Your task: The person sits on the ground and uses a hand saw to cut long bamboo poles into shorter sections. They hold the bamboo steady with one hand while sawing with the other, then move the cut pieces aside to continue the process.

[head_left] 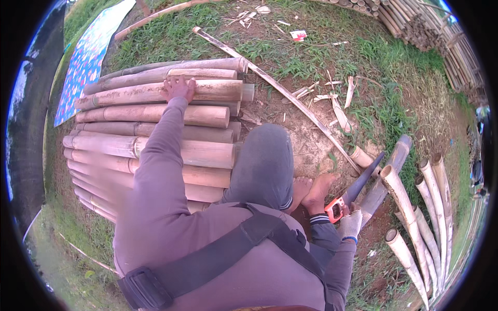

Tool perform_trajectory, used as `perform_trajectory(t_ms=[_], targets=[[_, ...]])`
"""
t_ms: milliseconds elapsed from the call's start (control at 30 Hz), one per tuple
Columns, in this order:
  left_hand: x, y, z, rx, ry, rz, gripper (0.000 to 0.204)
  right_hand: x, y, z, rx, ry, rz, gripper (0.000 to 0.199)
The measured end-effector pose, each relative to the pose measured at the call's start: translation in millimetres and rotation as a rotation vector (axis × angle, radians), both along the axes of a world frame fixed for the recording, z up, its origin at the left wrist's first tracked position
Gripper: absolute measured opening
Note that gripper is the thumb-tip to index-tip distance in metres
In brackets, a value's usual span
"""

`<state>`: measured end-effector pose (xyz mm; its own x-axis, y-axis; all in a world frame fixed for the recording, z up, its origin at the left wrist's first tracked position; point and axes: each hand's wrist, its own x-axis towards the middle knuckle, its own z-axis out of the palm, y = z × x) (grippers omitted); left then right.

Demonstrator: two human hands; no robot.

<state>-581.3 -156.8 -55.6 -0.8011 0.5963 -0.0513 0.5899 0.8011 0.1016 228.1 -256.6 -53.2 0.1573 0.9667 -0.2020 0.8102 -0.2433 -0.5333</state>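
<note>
Sawing step in hand: left hand (179, 89) laid flat, open, on stacked bamboo poles (155, 111); handsaw (353, 194) gripped by gloved right hand (348, 223); steady strokes judged next.

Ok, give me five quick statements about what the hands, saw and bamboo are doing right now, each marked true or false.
1. The left hand rests on the stack of bamboo poles. True.
2. The right hand holds a hammer. False: its grip is on a handsaw with an orange handle.
3. The saw blade lies against a bamboo pole on the ground. True.
4. The ground is bare concrete. False: it is dirt and grass with bamboo scraps.
5. A bare foot is beside the saw handle. True.
</note>
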Motion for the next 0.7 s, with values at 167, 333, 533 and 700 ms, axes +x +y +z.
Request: perform_trajectory(t_ms=[167,333,533,700], targets=[[77.6,42.2,19.0,0.657,0.083,-0.684,0.041,56.1,-74.7,-17.4,-0.128,-0.328,-0.253,0.054],[284.6,89.1,96.8,0.455,-0.613,-1.346,0.035,17.2,-76.3,3.9,-0.238,-0.321,-0.251,0.041],[434.9,54.1,86.3,-0.411,-0.082,-1.812,0.054,14.6,-93.7,9.0,-0.245,-0.246,-0.246,0.038],[437.9,34.4,84.9,-0.953,0.175,-1.721,0.068,7.9,-88.7,10.3,-0.133,-0.164,-0.228,0.039]])
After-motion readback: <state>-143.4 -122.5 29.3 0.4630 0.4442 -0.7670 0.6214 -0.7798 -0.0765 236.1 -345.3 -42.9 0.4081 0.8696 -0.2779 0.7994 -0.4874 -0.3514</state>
